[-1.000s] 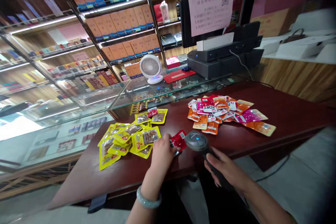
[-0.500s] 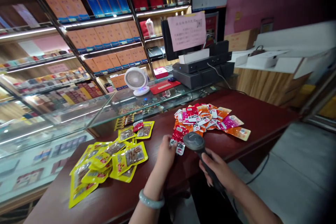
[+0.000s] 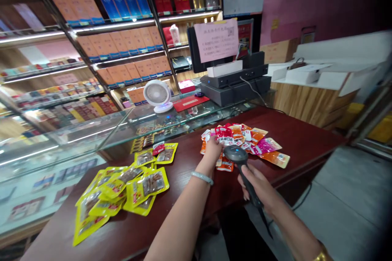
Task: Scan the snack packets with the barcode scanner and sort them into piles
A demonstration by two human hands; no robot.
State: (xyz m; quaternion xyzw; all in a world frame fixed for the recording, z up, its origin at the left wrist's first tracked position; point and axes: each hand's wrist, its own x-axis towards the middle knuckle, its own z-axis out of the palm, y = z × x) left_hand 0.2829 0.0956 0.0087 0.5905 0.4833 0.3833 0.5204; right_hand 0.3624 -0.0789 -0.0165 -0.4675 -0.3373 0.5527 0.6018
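In my right hand [image 3: 259, 185] is a dark grey handheld barcode scanner [image 3: 235, 155]; my fingers wrap its handle, and its head points at the heap. A blue light shows on top of its head. My left hand [image 3: 213, 149], a pale bangle on its wrist, reaches to the left side of a heap of small snack packets [image 3: 265, 145] in red, orange and pink. Its fingers are closed on the edge of a red snack packet [image 3: 223, 131] with a white label. To the left of my forearm lies a loose pile of yellow snack packets [image 3: 114, 183], with a small red packet [image 3: 158, 147] on top at the back.
The dark red table [image 3: 180, 195] meets a glass display counter [image 3: 122, 130]. On the glass stand a white fan [image 3: 157, 94], a red folder [image 3: 191, 103] and a cash register [image 3: 234, 85]. Shelves of boxes [image 3: 122, 43] rise behind. A cable [image 3: 303, 200] hangs at the right.
My left hand has moved forward and right, from the near red packet at the table's front to the heap. The scanner has shifted slightly right, and its blue light is now lit.
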